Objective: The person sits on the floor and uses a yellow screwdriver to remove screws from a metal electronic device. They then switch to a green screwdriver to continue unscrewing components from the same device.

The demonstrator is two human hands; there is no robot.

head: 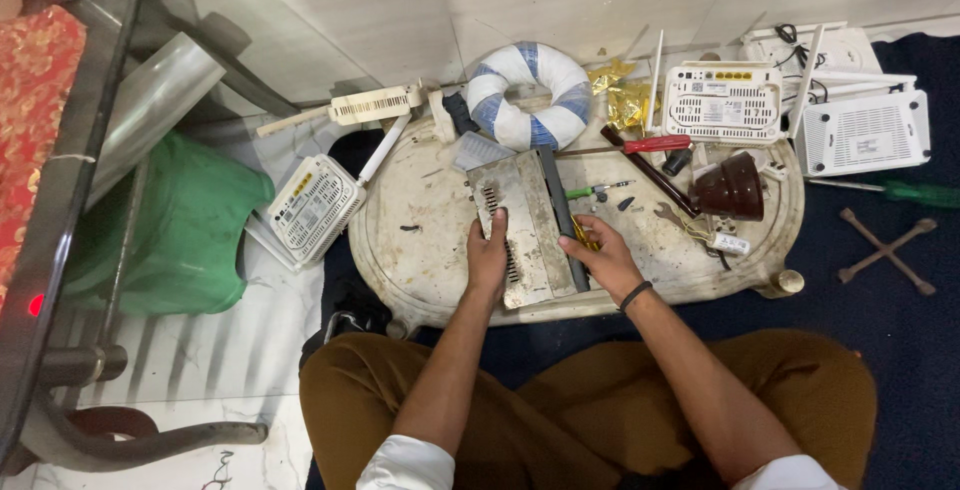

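Here the grey metal device case (530, 225) lies near the table's (420, 250) front edge; the left hand (488, 255) presses flat, open, steadying it, while the right hand (600, 255) pinches a yellow-handled screwdriver (583, 235) beside it; best keep the case pinned.

A person sits cross-legged at a low, oval, off-white table (420, 250). The left hand (487, 255) lies flat on the left side of a grey metal device case (525, 225) in the middle of the table; the right hand (603, 255) grips its dark right edge, fingers curled. A blue-and-white ring (533, 93) rests at the far edge. A red-handled screwdriver (655, 144) and a brown cup (733, 186) lie toward the right end. A white router (723, 102) sits at the far right corner, and another white router (315, 207) lies off the left edge.
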